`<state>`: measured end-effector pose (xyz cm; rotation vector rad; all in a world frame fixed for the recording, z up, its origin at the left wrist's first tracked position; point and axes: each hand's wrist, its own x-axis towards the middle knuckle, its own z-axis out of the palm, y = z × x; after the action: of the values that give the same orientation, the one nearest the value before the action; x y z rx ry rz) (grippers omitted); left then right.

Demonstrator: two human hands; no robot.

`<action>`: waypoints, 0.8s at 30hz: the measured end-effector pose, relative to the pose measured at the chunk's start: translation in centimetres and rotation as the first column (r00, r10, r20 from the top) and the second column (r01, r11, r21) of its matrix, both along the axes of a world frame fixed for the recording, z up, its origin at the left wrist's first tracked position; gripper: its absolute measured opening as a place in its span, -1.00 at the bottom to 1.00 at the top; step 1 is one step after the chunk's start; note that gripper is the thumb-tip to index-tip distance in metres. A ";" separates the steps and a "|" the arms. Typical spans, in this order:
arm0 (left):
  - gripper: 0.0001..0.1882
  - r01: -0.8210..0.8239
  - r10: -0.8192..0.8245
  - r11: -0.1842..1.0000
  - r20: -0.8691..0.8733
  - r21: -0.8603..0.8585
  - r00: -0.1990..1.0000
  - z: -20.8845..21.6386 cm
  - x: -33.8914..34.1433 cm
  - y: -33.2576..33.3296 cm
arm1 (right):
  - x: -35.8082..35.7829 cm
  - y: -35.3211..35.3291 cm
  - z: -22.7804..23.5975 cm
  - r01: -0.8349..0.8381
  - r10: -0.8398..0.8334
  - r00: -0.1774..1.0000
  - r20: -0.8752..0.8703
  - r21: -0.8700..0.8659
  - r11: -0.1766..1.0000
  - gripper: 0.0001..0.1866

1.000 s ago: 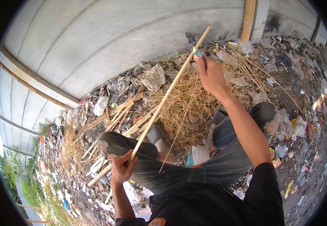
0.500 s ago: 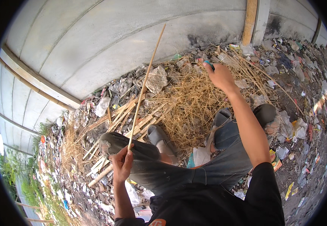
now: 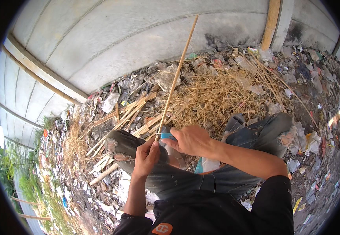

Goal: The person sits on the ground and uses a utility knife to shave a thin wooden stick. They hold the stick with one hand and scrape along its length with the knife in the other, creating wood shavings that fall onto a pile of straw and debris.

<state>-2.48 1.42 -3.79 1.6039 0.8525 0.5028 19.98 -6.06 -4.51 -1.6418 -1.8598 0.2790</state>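
A long, thin bamboo stick (image 3: pixel 177 72) rises at a slant from my left hand (image 3: pixel 145 158), whose thumb and fingers pinch its lower end. Just above that grip, my right hand (image 3: pixel 193 140) is closed around a blue-handled knife (image 3: pixel 167 136). The small blade sits against the stick, partly hidden by it. Both hands are close together over my left knee.
Split bamboo strips (image 3: pixel 132 116) lie in a pile beyond my left knee. Curly straw-coloured shavings (image 3: pixel 221 92) heap up ahead of my feet. A grey panel wall (image 3: pixel 146 23) stands behind, and plastic litter (image 3: pixel 313 143) covers the ground around me.
My right hand has swung down and left with the knife, from over the shavings to the stick's lower end. The stick's top appears farther right, and my view has shifted slightly.
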 end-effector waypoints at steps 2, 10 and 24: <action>-0.58 -0.023 0.024 0.999 -0.026 0.049 0.999 0.7 0.4 -0.3 | 1.2 1.0 0.3 0.034 -0.034 0.999 0.024 0.008 0.999 -0.32; -0.58 0.017 -0.007 0.993 -0.086 0.116 0.996 1.1 1.5 0.2 | 6.8 4.5 1.0 0.344 -0.341 0.939 -0.048 0.054 0.938 -0.29; -0.56 0.106 -0.119 0.989 -0.121 -0.105 0.986 -0.5 -7.4 -1.9 | 27.7 2.6 0.8 0.885 -0.805 0.273 -0.527 -0.192 0.425 -0.14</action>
<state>-9.93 -0.47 -4.24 1.5957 0.8625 0.2770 47.67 -3.47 -3.68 -1.9363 -0.3477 0.1042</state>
